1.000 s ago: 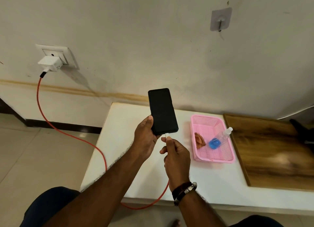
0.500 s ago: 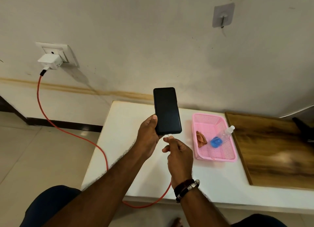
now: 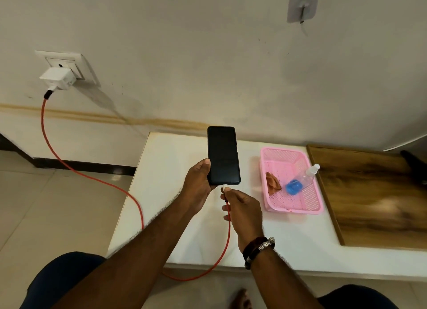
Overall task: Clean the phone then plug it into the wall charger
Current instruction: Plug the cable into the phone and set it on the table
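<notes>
Phone (image 3: 223,156) upright above white table (image 3: 171,170), gripped by left hand (image 3: 198,184); right hand (image 3: 242,207) pinching red cable's white plug (image 3: 224,187) at its bottom port, seating unclear. Cloth (image 3: 272,181), spray bottle (image 3: 300,181) back in pink basket (image 3: 298,207): cleaning likely done

A single wide-angle view comes from the person's head, looking forward and steeply down over a white table (image 3: 175,227). The table sits close, filling the lower middle, with both forearms reaching up from the bottom edge over it. Beyond the table a wall fills the upper half; the wall charger (image 3: 57,78) sits high to the table's left. Straight edges bow near the borders. Floor tiles show left of the table.
</notes>
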